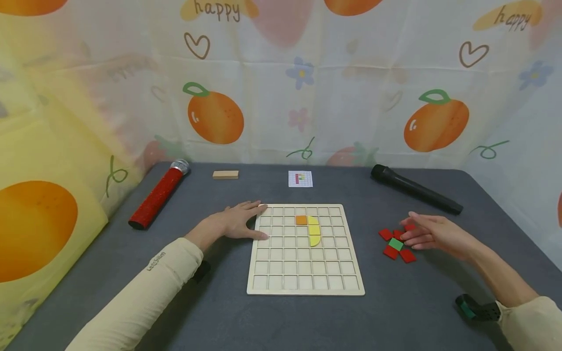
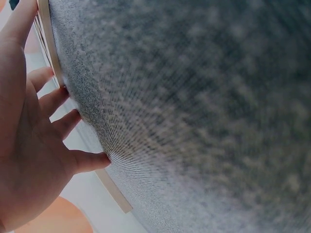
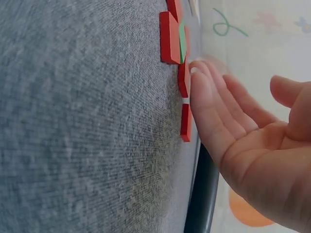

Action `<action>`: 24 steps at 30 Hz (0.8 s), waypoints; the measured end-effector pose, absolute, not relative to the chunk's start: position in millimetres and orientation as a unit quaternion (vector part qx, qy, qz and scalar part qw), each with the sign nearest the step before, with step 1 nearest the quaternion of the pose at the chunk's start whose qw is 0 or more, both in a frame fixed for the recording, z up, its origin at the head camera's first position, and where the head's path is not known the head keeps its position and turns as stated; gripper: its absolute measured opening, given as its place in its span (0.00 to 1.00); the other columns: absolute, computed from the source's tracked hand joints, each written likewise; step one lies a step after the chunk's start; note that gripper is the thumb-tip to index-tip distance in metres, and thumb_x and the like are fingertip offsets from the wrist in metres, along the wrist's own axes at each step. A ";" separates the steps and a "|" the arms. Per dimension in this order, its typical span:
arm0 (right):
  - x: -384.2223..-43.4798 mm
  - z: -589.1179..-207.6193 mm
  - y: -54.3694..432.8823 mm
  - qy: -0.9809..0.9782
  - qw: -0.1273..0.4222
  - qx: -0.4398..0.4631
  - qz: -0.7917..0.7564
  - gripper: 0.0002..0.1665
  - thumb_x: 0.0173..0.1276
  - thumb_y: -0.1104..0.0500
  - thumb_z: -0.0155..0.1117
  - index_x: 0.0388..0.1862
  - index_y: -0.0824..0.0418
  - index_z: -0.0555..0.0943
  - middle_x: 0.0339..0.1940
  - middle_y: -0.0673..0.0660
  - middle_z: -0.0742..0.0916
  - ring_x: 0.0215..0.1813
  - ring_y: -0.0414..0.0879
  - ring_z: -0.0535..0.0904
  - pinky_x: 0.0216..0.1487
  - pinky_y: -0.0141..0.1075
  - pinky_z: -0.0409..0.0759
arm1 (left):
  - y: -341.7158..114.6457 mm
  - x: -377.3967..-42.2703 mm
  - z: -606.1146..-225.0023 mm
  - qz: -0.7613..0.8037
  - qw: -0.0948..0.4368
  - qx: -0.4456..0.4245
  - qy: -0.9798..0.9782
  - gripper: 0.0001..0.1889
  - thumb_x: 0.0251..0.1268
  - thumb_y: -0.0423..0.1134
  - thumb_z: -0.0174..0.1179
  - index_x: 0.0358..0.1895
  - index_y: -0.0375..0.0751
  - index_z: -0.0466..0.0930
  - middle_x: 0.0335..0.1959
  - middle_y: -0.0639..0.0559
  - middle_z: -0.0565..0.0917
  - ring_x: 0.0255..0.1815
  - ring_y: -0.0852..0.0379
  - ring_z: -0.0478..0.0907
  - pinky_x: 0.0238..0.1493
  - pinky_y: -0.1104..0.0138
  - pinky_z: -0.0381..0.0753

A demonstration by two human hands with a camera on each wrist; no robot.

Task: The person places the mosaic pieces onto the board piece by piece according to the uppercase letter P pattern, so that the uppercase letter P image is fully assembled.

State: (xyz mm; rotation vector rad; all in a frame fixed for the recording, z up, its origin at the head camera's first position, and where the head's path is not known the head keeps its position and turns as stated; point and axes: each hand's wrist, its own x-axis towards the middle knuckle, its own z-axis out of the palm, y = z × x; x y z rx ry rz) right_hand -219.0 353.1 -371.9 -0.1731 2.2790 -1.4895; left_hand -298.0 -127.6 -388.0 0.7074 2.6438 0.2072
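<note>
My left hand (image 1: 239, 220) rests at the upper left edge of a pale wooden grid board (image 1: 277, 267), its fingers spread. The left wrist view shows the palm and fingertips (image 2: 93, 161) along the board's side and the table. On the board sit an orange square tile (image 1: 301, 220) and a short column of yellow tiles (image 1: 313, 230), rounded at its ends. To the right, my right hand (image 1: 439, 236) hovers beside several red tiles (image 1: 408, 256) and a green tile (image 1: 396, 244). Its fingers are extended with the thumb apart, and no tile shows between them in the right wrist view.
A red microphone (image 1: 158, 199) lies at the left, and a black microphone (image 1: 417, 189) lies behind my right hand. Near the back edge are a small wooden block (image 1: 226, 175) and a small pattern card (image 1: 300, 179). A printed curtain (image 1: 272, 112) hangs behind the grey table (image 1: 307, 321).
</note>
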 end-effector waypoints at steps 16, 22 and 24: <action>-218.5 -384.6 341.8 0.835 0.198 -0.097 -0.505 0.30 0.75 0.56 0.53 0.64 0.78 0.64 0.50 0.66 0.82 0.47 0.48 0.82 0.47 0.37 0.80 | -126.9 -297.7 -390.0 0.074 0.191 0.255 0.945 0.51 0.56 0.72 0.54 0.77 0.51 0.46 0.77 0.48 0.46 0.75 0.43 0.41 0.65 0.35 0.42; -217.4 -387.0 332.9 0.874 0.147 -0.141 -0.441 0.26 0.68 0.61 0.63 0.60 0.74 0.72 0.47 0.63 0.83 0.45 0.46 0.80 0.43 0.36 0.80 | -127.2 -297.6 -389.9 0.079 0.190 0.253 0.945 0.50 0.56 0.71 0.55 0.77 0.51 0.46 0.77 0.48 0.46 0.75 0.42 0.41 0.65 0.35 0.42; -217.6 -387.7 329.1 0.884 0.132 -0.156 -0.421 0.24 0.66 0.63 0.65 0.58 0.73 0.74 0.44 0.60 0.83 0.43 0.46 0.80 0.42 0.35 0.80 | -127.4 -297.7 -390.5 0.079 0.189 0.251 0.946 0.51 0.56 0.72 0.54 0.77 0.51 0.47 0.77 0.47 0.47 0.75 0.42 0.41 0.65 0.35 0.42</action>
